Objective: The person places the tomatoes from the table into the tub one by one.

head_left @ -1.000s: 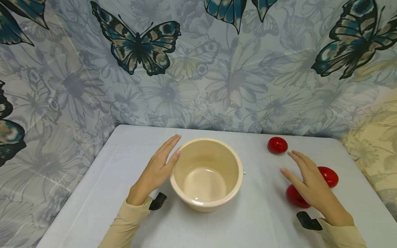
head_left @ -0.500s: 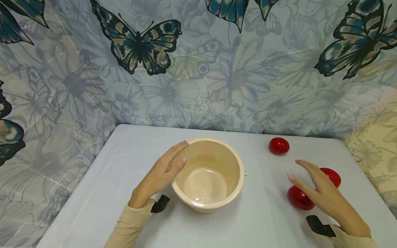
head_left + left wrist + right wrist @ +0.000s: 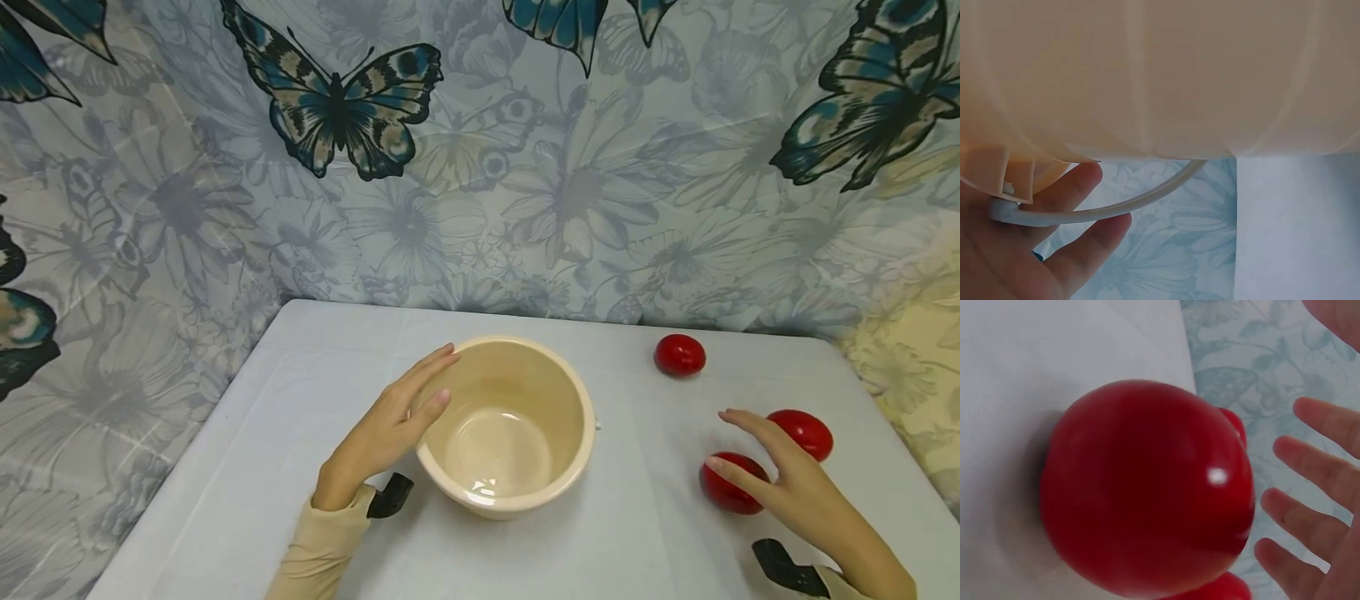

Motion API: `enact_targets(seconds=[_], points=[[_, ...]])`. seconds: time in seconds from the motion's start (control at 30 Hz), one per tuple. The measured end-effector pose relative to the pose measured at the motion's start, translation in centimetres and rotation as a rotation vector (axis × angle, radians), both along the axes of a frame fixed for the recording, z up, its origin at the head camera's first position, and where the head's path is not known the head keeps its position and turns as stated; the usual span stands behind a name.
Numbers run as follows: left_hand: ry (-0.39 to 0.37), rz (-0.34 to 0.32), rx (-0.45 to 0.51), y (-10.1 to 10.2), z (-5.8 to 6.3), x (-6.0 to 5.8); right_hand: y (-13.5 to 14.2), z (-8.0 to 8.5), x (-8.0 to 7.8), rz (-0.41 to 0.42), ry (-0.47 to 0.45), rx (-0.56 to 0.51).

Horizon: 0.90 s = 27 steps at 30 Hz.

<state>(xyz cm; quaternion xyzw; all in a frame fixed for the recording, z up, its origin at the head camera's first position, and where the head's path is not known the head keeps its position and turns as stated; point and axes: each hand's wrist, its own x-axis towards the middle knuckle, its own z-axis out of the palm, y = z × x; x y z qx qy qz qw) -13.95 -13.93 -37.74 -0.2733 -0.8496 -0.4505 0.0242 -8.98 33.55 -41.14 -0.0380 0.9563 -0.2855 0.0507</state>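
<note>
A cream plastic bucket [image 3: 504,505] stands upright, with nothing inside. My left hand [image 3: 390,429] lies against its left side, fingers straight and the tips over the rim. Seen from the left wrist, the white bail handle [image 3: 1110,212] crosses in front of the fingers [image 3: 1094,247] below the bucket wall. My right hand [image 3: 798,479] hovers with fingers spread above a glossy red tomato-like ball [image 3: 731,492]. In the right wrist view the fingertips [image 3: 1285,447] stand apart from that ball. A second red ball [image 3: 806,433] sits just beyond the right hand, partly covered by it.
Another red ball [image 3: 679,355] lies farther back on the white table [image 3: 615,550]. A curtain with butterflies and flowers [image 3: 480,208] hangs right behind the table's back edge. Black wrist mounts [image 3: 390,496] project from both sleeves.
My right hand has drawn back toward me and to the right, so its thumb now overlaps the nearest red ball. My left hand has shifted slightly right, over the bucket rim.
</note>
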Motion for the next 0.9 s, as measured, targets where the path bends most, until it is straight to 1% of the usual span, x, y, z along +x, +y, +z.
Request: enact_targets(seconds=[0.13, 0.27, 0.53, 0.63, 0.87, 0.9], points=[[0.003, -0.005, -0.014, 0.2, 0.1, 0.0, 0.4, -0.7, 0.2, -0.007, -0.021, -0.026], [0.018, 0.01, -0.025, 0.4, -0.1, 0.0, 0.9, -1.2, 0.4, -0.01, -0.048, -0.053], [0.038, 0.043, 0.023, 0.9, -0.7, -0.1, 1.6, -2.3, 0.3, 0.017, -0.065, -0.043], [0.049, 0.053, 0.019, 1.0, -0.8, 0.0, 1.7, -2.5, 0.3, 0.03, -0.068, -0.038], [0.062, 0.059, -0.021, 0.7, -0.7, 0.1, 1.8, -2.5, -0.1, 0.029, -0.166, -0.025], [0.065, 0.058, -0.025, 0.6, -0.7, 0.1, 1.9, -2.6, -0.1, 0.029, -0.169, -0.022]])
